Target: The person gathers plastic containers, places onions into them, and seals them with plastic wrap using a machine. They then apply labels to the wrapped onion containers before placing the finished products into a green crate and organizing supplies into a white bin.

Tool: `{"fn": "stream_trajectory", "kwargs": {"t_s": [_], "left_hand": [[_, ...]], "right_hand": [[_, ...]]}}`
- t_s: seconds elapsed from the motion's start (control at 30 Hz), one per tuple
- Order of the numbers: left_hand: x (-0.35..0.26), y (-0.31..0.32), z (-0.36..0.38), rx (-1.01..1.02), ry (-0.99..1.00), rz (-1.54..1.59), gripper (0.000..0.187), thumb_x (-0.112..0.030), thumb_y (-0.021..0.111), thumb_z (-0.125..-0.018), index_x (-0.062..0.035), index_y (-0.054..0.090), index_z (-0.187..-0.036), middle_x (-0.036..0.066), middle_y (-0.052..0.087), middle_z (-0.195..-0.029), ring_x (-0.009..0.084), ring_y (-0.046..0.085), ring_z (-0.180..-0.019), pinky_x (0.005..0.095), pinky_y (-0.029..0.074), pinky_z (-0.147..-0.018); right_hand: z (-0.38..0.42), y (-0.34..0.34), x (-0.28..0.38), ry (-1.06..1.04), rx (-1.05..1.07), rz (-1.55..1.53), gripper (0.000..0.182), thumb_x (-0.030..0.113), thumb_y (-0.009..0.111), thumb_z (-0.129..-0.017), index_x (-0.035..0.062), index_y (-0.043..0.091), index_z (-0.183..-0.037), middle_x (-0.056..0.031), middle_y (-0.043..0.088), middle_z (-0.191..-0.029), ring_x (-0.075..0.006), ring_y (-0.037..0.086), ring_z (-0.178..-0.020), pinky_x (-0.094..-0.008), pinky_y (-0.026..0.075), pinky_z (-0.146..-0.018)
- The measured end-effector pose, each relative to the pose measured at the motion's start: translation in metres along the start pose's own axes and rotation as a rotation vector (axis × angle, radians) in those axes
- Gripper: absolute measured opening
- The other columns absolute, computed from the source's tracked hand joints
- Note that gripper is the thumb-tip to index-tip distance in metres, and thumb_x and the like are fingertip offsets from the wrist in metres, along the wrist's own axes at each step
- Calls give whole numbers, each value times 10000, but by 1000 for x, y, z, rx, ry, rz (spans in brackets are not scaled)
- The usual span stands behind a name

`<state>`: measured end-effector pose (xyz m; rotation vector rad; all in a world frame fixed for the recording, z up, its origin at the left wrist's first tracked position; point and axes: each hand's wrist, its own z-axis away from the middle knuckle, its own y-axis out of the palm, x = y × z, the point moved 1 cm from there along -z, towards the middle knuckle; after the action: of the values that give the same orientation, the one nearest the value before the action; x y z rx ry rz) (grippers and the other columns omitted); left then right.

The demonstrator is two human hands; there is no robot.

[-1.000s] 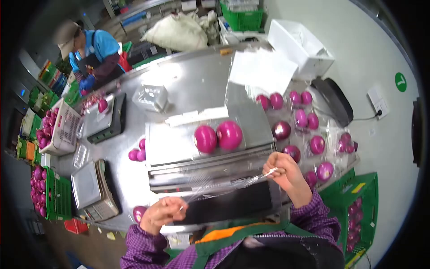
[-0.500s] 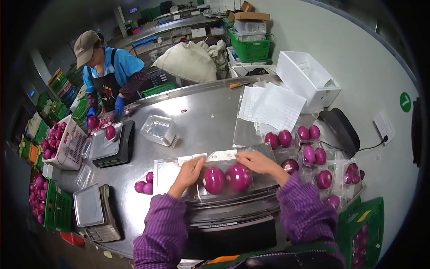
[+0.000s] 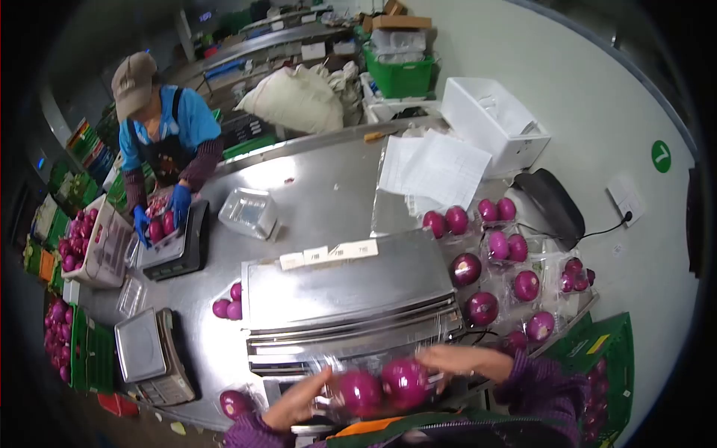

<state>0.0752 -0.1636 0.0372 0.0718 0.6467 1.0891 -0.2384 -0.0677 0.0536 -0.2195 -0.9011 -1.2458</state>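
Note:
Low in front of my body, two large red onions (image 3: pixel 405 383) sit side by side in a clear plastic pack. My left hand (image 3: pixel 297 402) grips the pack's left edge. At its right edge, my right hand (image 3: pixel 464 361) takes hold, with its fingers over the film. Motion smears the pack and fingertips. Just beyond is the flat metal top of a wrapping machine (image 3: pixel 347 287), with white labels (image 3: pixel 328 254) along its far side. The pack hangs off the machine's near edge, close to the apron.
More wrapped red onions (image 3: pixel 526 286) lie to the right, near papers (image 3: pixel 433 168) and a white foam box (image 3: pixel 497 123). An empty clear tray (image 3: pixel 248 213) and scales (image 3: pixel 140 351) stand left. Across the table, a co-worker (image 3: pixel 164 134) with blue gloves handles onions.
Both my hands have drawn the onion pack off the machine top, toward my body. The co-worker's hands have moved onto the far scale with onions. The camera view has shifted slightly.

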Motion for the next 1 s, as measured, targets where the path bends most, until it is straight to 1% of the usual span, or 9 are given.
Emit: {"fn": "stream_trajectory", "kwargs": {"t_s": [0.1, 0.27, 0.3, 0.47, 0.5, 0.6, 0.7, 0.9, 1.0], "left_hand": [[12, 13, 0, 9, -12, -34, 596, -489, 425, -956, 36, 511, -1224, 124, 616, -1016, 168, 645, -861, 324, 574, -720], [4, 1, -37, 12, 65, -33, 611, -523, 475, -922, 6, 514, -1225, 123, 620, -1069, 199, 643, -921, 326, 573, -755], [10, -3, -40, -14, 67, 15, 569, -504, 518, -909, 20, 548, -1128, 144, 645, -948, 211, 675, -791, 313, 596, -632], [57, -7, -23, 76, -36, 13, 599, -509, 503, -915, -47, 458, -1293, 110, 570, -1090, 222, 616, -925, 390, 557, -797], [80, -24, -36, 260, -2, 175, 560, -483, 534, -910, -17, 512, -1220, 107, 587, -1045, 215, 618, -923, 381, 533, -841], [105, -22, -6, 200, 139, -17, 512, -396, 552, -927, 61, 568, -1156, 151, 627, -1102, 220, 619, -992, 336, 511, -877], [123, -10, 25, -69, 165, -19, 389, -342, 534, -951, 7, 619, -1099, 79, 661, -970, 155, 633, -879, 301, 536, -750], [165, 4, 17, -528, 435, -76, 344, -322, 508, -970, -13, 623, -873, 17, 613, -804, 92, 594, -716, 258, 520, -590], [176, -11, 24, -450, 412, -74, 361, -314, 518, -967, -11, 601, -790, 18, 593, -716, 85, 563, -628, 253, 506, -545]], "right_hand": [[0, 14, -35, 128, -70, -80, 641, 541, 405, -943, 4, 423, -1292, -183, 508, -1253, -174, 624, -837, -285, 564, -594], [-40, -18, -64, 3, 95, -176, 625, 509, 389, -962, -28, 448, -1277, -141, 587, -1159, -168, 642, -836, -269, 568, -600], [-37, -18, -59, 11, 136, -167, 619, 508, 391, -962, -22, 460, -1274, -137, 584, -1169, -168, 642, -849, -266, 568, -602], [-14, 20, -80, 42, 28, -216, 572, 499, 446, -946, 13, 508, -1240, -87, 629, -1030, -159, 637, -822, -330, 580, -665], [-8, 23, -86, 34, -12, -192, 547, 482, 464, -945, 12, 523, -1218, -83, 630, -995, -156, 635, -810, -343, 581, -681], [5, 31, -127, -5, -117, -361, 444, 370, 533, -941, -39, 559, -1111, -112, 622, -937, -165, 632, -781, -323, 575, -701], [33, 60, -119, -85, -399, -399, 345, 263, 540, -950, -70, 570, -1036, -130, 629, -883, -168, 635, -740, -278, 555, -672], [28, 82, -138, -248, -774, -477, 232, 212, 469, -981, 7, 550, -910, -19, 537, -665, -46, 437, -485, -188, 322, -415], [23, 85, -141, -322, -880, -480, 235, 217, 451, -989, 16, 542, -905, 19, 474, -611, -26, 359, -454, -197, 260, -388]]}}
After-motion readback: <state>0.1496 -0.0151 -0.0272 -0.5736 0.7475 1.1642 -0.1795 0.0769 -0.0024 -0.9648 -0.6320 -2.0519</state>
